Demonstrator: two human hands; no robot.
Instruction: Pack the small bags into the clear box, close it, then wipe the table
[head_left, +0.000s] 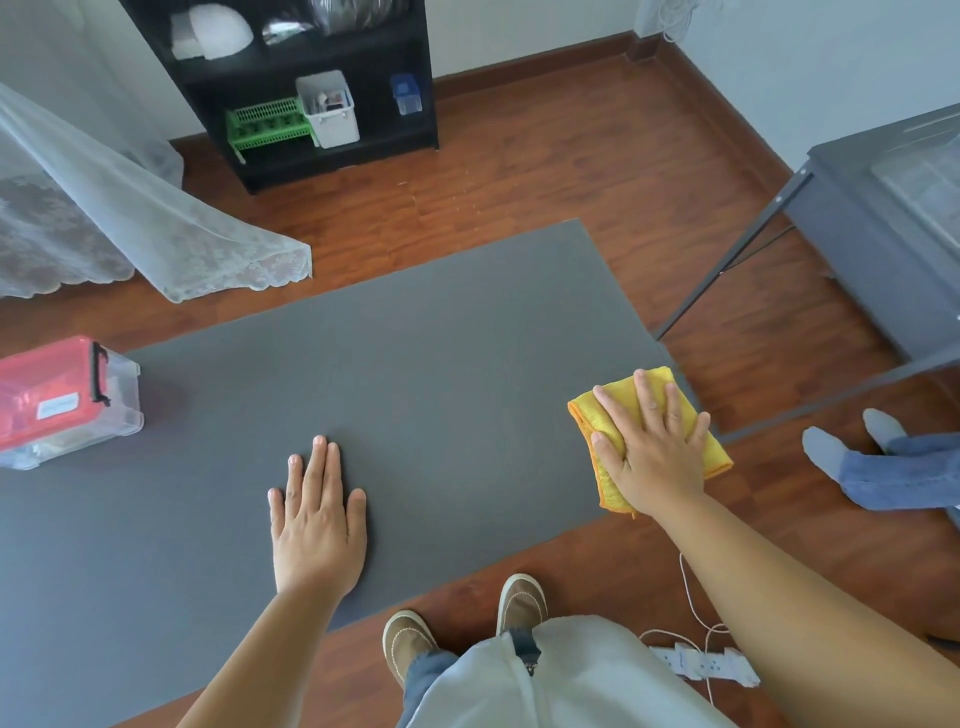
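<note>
The left hand (317, 519) lies flat, palm down, fingers straight and close together, forearm bare and reaching forward. The right hand (655, 447) is also flat with fingers spread wide, its bare arm stretched out to the right.

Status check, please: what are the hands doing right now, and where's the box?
Right hand flat on yellow cloth. Left hand flat on table. Clear box closed, far left. Nothing in the way.

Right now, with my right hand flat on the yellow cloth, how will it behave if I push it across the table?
The cloth is folded and looks soft, so it will probably bunch or unfold rather than slide stiffly. The right hand covers much of it, so pressure should carry it along. It sits at the table corner, so a loose edge may droop off.
</note>
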